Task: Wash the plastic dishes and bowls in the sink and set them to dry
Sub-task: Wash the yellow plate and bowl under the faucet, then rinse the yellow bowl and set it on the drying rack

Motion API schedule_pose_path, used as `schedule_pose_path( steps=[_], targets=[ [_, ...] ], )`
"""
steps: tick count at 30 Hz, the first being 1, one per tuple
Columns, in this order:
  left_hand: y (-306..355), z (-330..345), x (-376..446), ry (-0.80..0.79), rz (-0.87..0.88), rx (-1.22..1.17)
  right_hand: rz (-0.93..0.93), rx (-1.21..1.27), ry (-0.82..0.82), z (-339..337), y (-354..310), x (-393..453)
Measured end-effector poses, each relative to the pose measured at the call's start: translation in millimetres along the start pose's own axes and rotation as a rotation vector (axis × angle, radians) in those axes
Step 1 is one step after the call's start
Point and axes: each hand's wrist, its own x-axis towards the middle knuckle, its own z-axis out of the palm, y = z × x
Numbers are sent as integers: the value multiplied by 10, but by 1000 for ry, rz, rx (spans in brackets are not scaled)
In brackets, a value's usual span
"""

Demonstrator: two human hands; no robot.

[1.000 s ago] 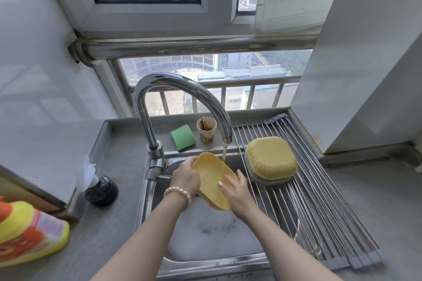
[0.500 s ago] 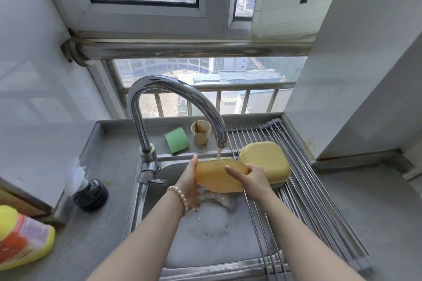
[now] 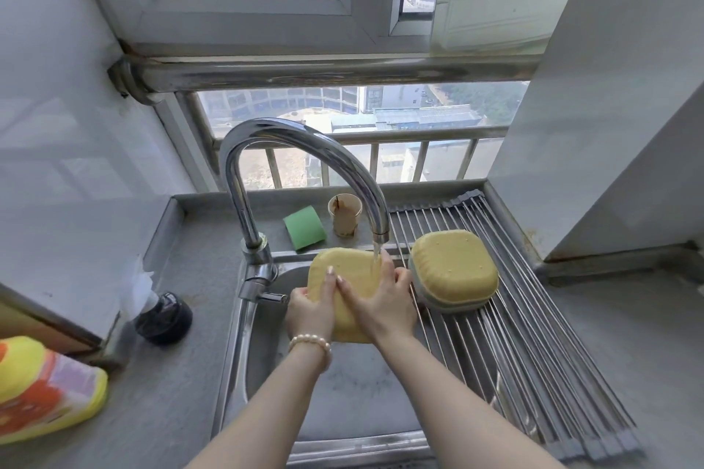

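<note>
From the head view I see my left hand [image 3: 309,312] and right hand [image 3: 384,306] both holding a yellow plastic dish [image 3: 343,278] over the sink [image 3: 244,373], under the tap [image 3: 304,148] with water running on it. Each grip is curled round the dish. Another yellow bowl [image 3: 453,268] lies upturned on the drying rack [image 3: 533,373].

Two yellow plastic dishes [image 3: 344,278] [image 3: 453,270], one green sponge [image 3: 304,227], one paper cup [image 3: 344,215], one detergent bottle [image 3: 42,388], one tap [image 3: 304,148]
</note>
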Motion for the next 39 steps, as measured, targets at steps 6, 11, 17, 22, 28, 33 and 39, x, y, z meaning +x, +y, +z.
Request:
schedule_pose_path(
  steps=[6,11,17,22,28,33,39],
  targets=[
    [-160,11,174,-160,-232,-44,159,134,-102,-174,159,203],
    [-178,152,65,-301,-259,-28,98,99,-68,-457,171,233],
    [-7,316,-56,-264,1,-45,-64,-96,-41,-412,34,71],
    [250,272,-24,-194,186,176,21,13,-24,-467,238,-7],
    [386,375,14,-213,128,143,108,430,86,-429,382,-39],
    [450,585,-77,-340,58,-32,273,602,70,-755,586,333],
    [620,974,-395,-585,114,-101,198,406,157,-1219,898,758]
  ],
)
